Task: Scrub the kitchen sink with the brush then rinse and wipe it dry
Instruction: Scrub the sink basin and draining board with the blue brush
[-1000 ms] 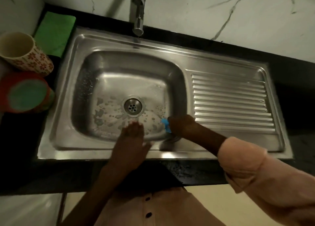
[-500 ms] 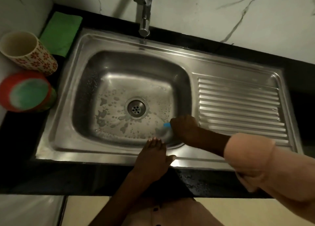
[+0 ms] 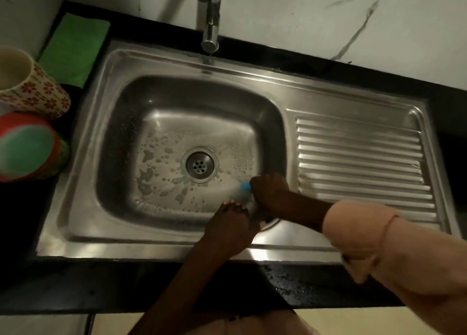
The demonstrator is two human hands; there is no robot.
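Observation:
A steel sink (image 3: 83, 137) fills the view, its basin floor dotted with soap suds around the round drain (image 3: 200, 164). My right hand (image 3: 271, 193) grips a blue brush (image 3: 245, 186) at the basin's front right corner; only the blue tip shows past the fingers. My left hand (image 3: 231, 227) rests with straight fingers on the sink's front rim, fingertips reaching over the basin edge close to the brush. A tap (image 3: 208, 13) hangs over the back rim.
A ribbed drainboard (image 3: 358, 157) lies right of the basin. On the left counter are a green cloth (image 3: 74, 48), a flower-patterned cup (image 3: 27, 86) and a red and green tub (image 3: 25, 147). Water drops sit on the black counter front (image 3: 285, 281).
My left hand has come out of the basin and slid right along the front rim to sit beside the right hand. The right hand with the brush stays at the front right corner.

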